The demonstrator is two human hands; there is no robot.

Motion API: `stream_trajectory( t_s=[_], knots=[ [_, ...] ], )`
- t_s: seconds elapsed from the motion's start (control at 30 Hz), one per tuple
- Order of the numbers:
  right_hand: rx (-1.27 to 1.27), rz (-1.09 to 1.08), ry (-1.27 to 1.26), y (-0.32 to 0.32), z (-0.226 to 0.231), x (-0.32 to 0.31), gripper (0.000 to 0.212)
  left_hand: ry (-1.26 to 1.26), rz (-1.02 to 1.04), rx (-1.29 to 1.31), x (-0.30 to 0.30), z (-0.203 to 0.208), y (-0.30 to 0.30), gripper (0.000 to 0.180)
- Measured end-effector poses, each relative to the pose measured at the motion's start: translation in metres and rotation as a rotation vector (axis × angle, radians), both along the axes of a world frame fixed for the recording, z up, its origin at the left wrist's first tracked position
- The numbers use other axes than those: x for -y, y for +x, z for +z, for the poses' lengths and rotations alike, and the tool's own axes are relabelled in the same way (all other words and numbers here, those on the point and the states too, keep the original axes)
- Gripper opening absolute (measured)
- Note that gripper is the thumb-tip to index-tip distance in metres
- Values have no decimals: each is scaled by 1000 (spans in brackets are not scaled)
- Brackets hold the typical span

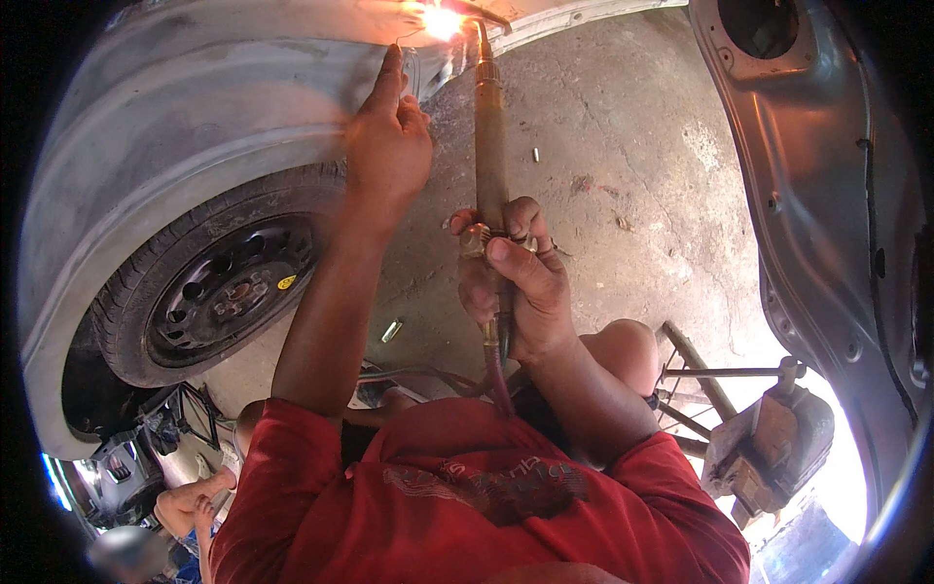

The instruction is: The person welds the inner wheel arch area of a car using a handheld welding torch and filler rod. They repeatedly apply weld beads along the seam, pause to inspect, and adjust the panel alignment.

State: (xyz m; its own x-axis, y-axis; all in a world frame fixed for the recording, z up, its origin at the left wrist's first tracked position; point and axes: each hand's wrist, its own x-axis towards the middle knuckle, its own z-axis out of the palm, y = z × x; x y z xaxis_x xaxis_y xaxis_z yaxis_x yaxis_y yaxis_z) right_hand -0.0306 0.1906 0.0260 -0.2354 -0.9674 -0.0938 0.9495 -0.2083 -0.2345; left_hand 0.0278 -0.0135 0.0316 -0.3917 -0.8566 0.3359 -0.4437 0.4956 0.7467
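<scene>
My right hand (520, 268) is wrapped round the valve end of a gas welding torch (490, 146), a long brass-coloured tool with a reddish hose (497, 380) at its lower end. The torch points away from me, and its tip meets a bright flame (444, 21) at the edge of a grey car body panel (243, 107). Left of the torch, my left hand (389, 146) is closed with its index finger stretched toward the glow. A thin bent wire (413, 36) runs from that fingertip toward the flame; its far end is lost in the glare.
A black-rimmed car wheel (229, 282) sits in the arch at left. An open grey car door (808, 175) stands at right. Small metal pieces (392, 330) lie on the concrete floor (623, 146). At lower left another person's arm (199, 496) shows.
</scene>
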Motion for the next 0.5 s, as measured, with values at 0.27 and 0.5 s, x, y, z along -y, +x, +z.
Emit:
stream_trajectory(
  t_s=[0.27, 0.5],
  knots=[
    [0, 6, -9, -1, 0, 0, 24, 0, 4, 14, 1, -2, -1, 54],
    [1, 6, -20, -1, 0, 0, 25, 7, -2, 7, 2, -3, -1, 54]
  ],
)
